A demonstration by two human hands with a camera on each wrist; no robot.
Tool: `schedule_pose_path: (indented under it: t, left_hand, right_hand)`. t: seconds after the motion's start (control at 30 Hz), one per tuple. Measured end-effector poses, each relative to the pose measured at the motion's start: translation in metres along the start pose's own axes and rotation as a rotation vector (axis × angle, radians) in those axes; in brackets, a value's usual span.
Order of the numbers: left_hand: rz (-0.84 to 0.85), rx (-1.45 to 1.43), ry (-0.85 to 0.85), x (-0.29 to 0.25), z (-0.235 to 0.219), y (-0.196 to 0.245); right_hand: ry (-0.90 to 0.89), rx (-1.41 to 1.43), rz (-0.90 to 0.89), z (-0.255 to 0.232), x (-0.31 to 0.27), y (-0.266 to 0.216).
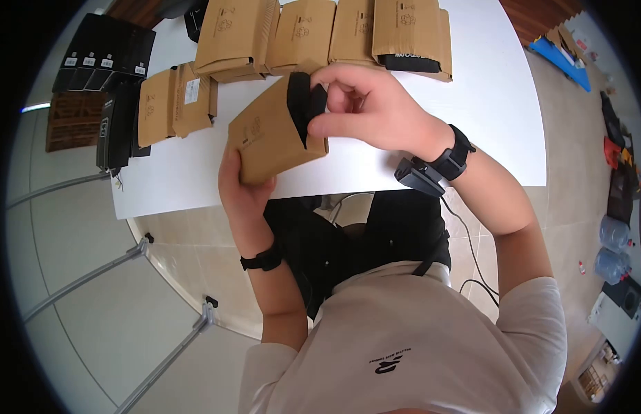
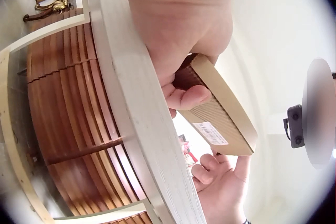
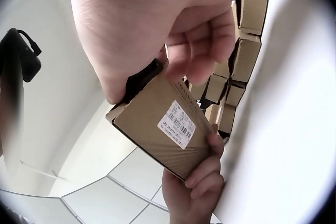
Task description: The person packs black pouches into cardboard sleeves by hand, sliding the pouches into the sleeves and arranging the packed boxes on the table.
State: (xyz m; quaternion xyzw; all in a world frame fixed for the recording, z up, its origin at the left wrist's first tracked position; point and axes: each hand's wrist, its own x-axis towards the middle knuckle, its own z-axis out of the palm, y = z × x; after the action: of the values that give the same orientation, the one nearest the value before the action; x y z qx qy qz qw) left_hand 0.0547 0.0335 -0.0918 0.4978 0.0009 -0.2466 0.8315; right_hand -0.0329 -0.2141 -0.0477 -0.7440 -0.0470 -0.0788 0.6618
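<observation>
A brown cardboard sleeve box (image 1: pixel 268 134) is tilted above the front of the white table. The left hand (image 1: pixel 241 183) grips its lower left end, thumb on one face and fingers on the other. At the opposite end a black inner box (image 1: pixel 301 103) shows in the opening. Thumb and index finger of the right hand (image 1: pixel 375 103) pinch this black part, while the other fingers curl loosely. In the right wrist view, a white barcode label (image 3: pixel 176 124) is on one face of the sleeve box. Most of the black inner box is hidden inside.
Several cardboard boxes (image 1: pixel 299 31) line the table's back edge, one with a black inner box (image 1: pixel 410 63) showing. More cardboard boxes (image 1: pixel 158 110) lie at the left, beside black boxes (image 1: pixel 86 69). The white table's (image 1: pixel 486 138) front edge runs near the person's lap.
</observation>
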Motion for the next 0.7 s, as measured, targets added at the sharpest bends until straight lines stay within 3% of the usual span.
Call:
schedule_pose_path:
  t: [0.07,0.1,0.17,0.27,0.37,0.7]
  left_hand:
    - [-0.030,-0.132,-0.468,0.010,-0.025,-0.001]
    - [-0.031,-0.133,-0.468,0.007,-0.020,0.000]
    - [-0.021,-0.046,-0.159,-0.002,-0.003,0.001]
    - [-0.003,0.003,-0.066,-0.002,0.005,0.000]
    - [0.030,0.058,-0.187,0.001,-0.003,-0.001]
    - [0.068,0.058,-0.192,-0.004,0.006,0.001]
  right_hand:
    - [0.006,-0.002,-0.040,-0.001,0.002,0.003]
    - [0.023,0.002,-0.036,-0.001,0.003,0.003]
    - [0.040,0.006,-0.033,0.000,0.003,0.003]
    - [0.073,0.029,-0.034,0.003,0.002,0.005]
    - [0.086,0.039,-0.047,0.004,0.004,0.007]
    - [0.054,0.010,-0.050,0.000,0.003,0.009]
